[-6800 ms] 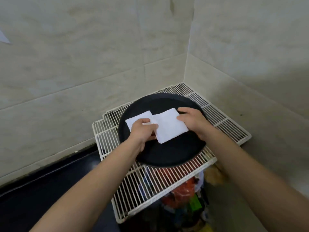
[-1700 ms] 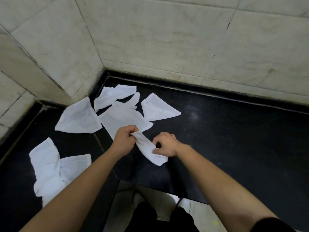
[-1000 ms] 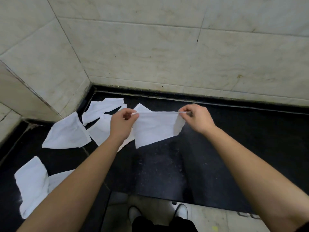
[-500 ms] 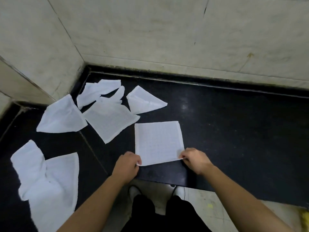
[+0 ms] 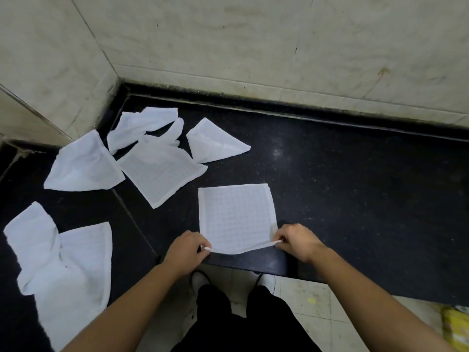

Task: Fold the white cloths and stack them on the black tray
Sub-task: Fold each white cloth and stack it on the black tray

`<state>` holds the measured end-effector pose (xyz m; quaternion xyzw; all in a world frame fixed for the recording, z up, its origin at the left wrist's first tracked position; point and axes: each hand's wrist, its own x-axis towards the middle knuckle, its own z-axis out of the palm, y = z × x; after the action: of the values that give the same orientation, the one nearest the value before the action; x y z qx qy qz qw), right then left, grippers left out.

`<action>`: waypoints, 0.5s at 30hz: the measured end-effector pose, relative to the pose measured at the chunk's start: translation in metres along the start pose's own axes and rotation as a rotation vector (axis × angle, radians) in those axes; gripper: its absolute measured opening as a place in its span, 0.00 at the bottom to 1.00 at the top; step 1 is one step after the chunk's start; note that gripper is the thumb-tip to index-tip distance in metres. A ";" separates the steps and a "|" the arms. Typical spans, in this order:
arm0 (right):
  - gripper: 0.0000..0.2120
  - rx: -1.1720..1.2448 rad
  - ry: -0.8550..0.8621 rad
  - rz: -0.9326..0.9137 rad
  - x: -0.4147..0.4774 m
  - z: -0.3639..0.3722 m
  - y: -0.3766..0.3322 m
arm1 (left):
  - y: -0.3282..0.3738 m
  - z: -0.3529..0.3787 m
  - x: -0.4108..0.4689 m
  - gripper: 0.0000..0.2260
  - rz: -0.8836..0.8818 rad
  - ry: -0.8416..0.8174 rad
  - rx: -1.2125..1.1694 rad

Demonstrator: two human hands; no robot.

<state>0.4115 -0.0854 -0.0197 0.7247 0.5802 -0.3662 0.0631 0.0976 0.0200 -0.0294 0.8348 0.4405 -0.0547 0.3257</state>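
A white cloth (image 5: 236, 214) lies spread flat on the black counter (image 5: 355, 199), close to its front edge. My left hand (image 5: 186, 251) pinches the cloth's near left corner. My right hand (image 5: 297, 241) pinches the near right corner, and the near edge between them is lifted slightly off the counter. Several more white cloths lie loose to the left: a flat one (image 5: 160, 171), a crumpled one (image 5: 85, 165), a folded triangle (image 5: 215, 142) and a pile (image 5: 61, 262) at the far left. The black tray is out of view.
Tiled walls (image 5: 253, 47) close the counter at the back and left, forming a corner. The counter's front edge runs just under my hands; below it are the pale floor, my dark trousers and shoes (image 5: 200, 280). A yellow object (image 5: 455, 326) sits at the lower right.
I lowered the cloth from held up in the air to flat on the counter. Since half a second ago my hands keep the near corners and have raised the near edge a little.
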 end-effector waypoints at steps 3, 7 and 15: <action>0.05 0.270 0.129 0.088 0.010 -0.017 0.001 | -0.004 -0.021 0.022 0.07 -0.213 0.061 -0.265; 0.09 0.658 0.322 0.199 0.033 -0.037 -0.005 | -0.003 -0.039 0.054 0.06 -0.410 0.221 -0.580; 0.07 0.883 0.432 0.329 0.090 -0.050 -0.013 | -0.003 -0.041 0.106 0.10 -0.563 0.363 -0.723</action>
<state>0.4281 0.0159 -0.0335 0.8232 0.2485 -0.4032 -0.3130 0.1515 0.1195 -0.0385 0.5129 0.6895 0.1623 0.4850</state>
